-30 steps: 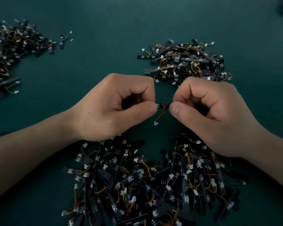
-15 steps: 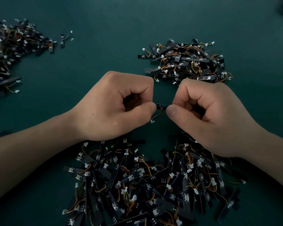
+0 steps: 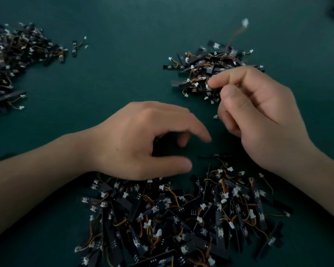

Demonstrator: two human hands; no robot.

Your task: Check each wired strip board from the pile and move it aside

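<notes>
On a dark green table (image 3: pixel 123 74), we hover our left hand (image 3: pixel 143 141), loosely curled and empty, at the near pile (image 3: pixel 181 218); our right hand (image 3: pixel 258 112), fingers slack, hangs over the far pile (image 3: pixel 201 70), where a blurred wired strip board (image 3: pixel 233 52) sits, lead raised.

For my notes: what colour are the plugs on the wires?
Plugs are white, clearest in head view.

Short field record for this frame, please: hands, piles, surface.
left hand: open, empty, over near pile's far edge
right hand: fingers loose, nothing visibly held, by far pile
near pile: wired strip boards, bottom centre
far pile: same boards, upper right
left pile: same boards, cut by frame
blurred board: behind far pile, wire and connector raised
surface: dark green mat
</notes>
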